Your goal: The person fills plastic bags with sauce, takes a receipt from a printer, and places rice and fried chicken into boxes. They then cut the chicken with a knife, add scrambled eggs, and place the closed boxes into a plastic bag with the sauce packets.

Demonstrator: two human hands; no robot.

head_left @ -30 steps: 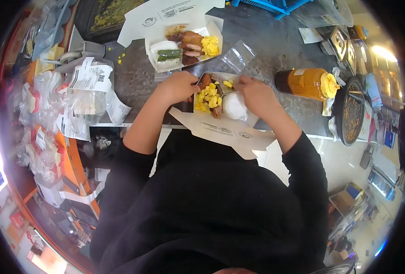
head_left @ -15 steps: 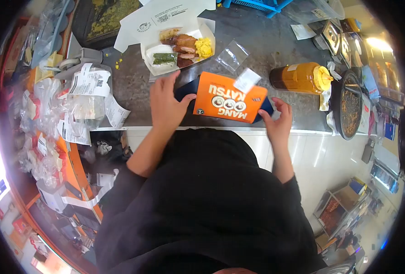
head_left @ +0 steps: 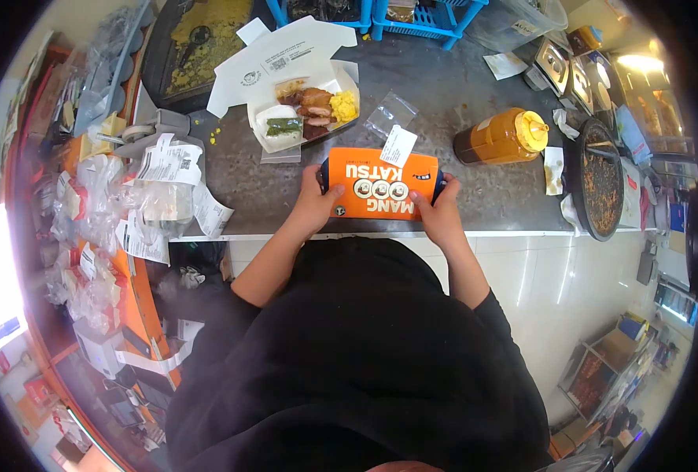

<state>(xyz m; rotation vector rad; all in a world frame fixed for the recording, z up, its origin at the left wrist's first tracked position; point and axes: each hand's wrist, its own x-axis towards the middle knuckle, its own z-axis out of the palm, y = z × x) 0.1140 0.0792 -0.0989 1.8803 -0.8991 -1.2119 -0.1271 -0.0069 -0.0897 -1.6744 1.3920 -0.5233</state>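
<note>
An orange and dark blue food box [head_left: 364, 206], lettered "MANG KATSU", is between my hands at the counter's front edge. My left hand [head_left: 316, 203] grips its left end, thumb on the orange top. On the opposite end, my right hand [head_left: 440, 211] holds it the same way. A white label [head_left: 397, 146] overlaps the box's far edge, beside a clear plastic bag [head_left: 390, 115]. Behind it stands an open white meal box [head_left: 264, 145] with sliced meat [head_left: 315, 101], yellow egg [head_left: 343, 105] and a green packet [head_left: 285, 126] on rice.
A squeeze bottle [head_left: 500, 135] with a yellow cap lies to the right, near a round dark pan [head_left: 600, 189]. Wrapped bags with paper slips [head_left: 169, 163] crowd the left. Blue baskets [head_left: 419, 21] and a dark tray [head_left: 154, 82] are at the back.
The orange box's side flaps, sticking out before, are now folded in. Both hands have closed in on its ends, and the box sits more level.
</note>
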